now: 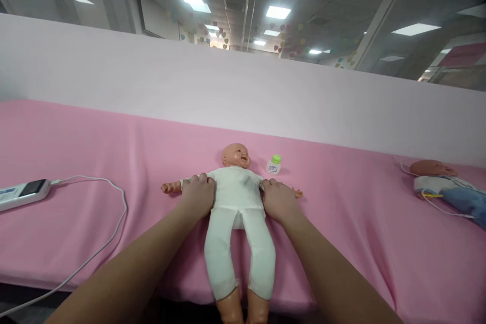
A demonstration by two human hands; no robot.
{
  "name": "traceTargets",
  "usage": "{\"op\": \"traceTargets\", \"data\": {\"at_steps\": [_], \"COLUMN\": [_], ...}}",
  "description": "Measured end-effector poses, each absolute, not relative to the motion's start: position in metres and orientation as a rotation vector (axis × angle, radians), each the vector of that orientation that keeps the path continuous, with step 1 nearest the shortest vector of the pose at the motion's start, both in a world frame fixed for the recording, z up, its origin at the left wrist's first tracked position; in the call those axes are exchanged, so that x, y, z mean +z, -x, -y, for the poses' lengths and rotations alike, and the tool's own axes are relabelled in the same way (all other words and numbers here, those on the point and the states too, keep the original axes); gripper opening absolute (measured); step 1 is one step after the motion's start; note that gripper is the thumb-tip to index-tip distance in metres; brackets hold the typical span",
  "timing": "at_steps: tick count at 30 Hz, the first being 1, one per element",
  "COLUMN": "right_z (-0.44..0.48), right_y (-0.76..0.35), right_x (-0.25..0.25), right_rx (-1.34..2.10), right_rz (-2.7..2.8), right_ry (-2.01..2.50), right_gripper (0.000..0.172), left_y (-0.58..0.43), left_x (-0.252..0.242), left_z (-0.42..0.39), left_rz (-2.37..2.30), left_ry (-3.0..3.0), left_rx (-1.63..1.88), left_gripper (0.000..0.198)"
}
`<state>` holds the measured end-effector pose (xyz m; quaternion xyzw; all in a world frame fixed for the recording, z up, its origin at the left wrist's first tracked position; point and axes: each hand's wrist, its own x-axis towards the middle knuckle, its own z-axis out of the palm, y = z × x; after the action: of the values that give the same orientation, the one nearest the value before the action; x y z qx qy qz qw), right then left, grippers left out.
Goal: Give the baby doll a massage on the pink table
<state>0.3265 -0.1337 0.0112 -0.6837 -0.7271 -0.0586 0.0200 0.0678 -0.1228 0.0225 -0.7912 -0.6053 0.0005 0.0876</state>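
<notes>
A baby doll [238, 190] with a white cloth body lies on its back on the pink sheet, its head away from me and its arms spread wide. My left hand [199, 194] is wrapped around the doll's upper arm on the left side. Around the other arm, close to the shoulder, my right hand [279, 198] is closed in the same way. Both of the doll's small hands stick out beyond my grip. My thumbs are mostly hidden. A small clear bottle [274, 166] with a green cap stands to the right of the doll's head.
The pink sheet [152, 157] covers a long table against a white partition [228, 86]. At the left lies a white handheld device [25, 193] with a cable [124, 207] looping toward me. Another doll [455, 190] in blue and white, with thin tubing, lies at the far right.
</notes>
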Motion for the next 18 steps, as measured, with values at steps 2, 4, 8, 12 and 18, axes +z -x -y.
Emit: {"op": "traceTargets", "data": {"at_steps": [2, 4, 8, 12, 18], "right_z": [0.134, 0.133, 0.132, 0.132, 0.104], "right_y": [-0.326, -0.326, -0.327, -0.333, -0.34], "right_x": [0.012, 0.012, 0.013, 0.017, 0.035], "right_rx": [-0.145, -0.112, -0.076, 0.01, 0.344], "right_rz": [2.21, 2.165, 2.101, 2.02, 1.79], "right_ry": [2.131, 2.132, 2.117, 2.094, 1.883], "right_gripper": [0.026, 0.025, 0.023, 0.024, 0.033], "left_y": [-0.067, -0.065, -0.059, -0.052, -0.061], "left_x": [0.022, 0.022, 0.022, 0.03, 0.052], "left_z": [0.123, 0.122, 0.118, 0.111, 0.076], "left_rz": [1.82, 1.83, 1.882, 2.034, 2.226], "left_ry": [2.353, 2.366, 2.382, 2.358, 2.455], "left_rx": [-0.004, -0.041, -0.187, -0.372, -1.001], "left_gripper": [0.04, 0.039, 0.04, 0.04, 0.054]}}
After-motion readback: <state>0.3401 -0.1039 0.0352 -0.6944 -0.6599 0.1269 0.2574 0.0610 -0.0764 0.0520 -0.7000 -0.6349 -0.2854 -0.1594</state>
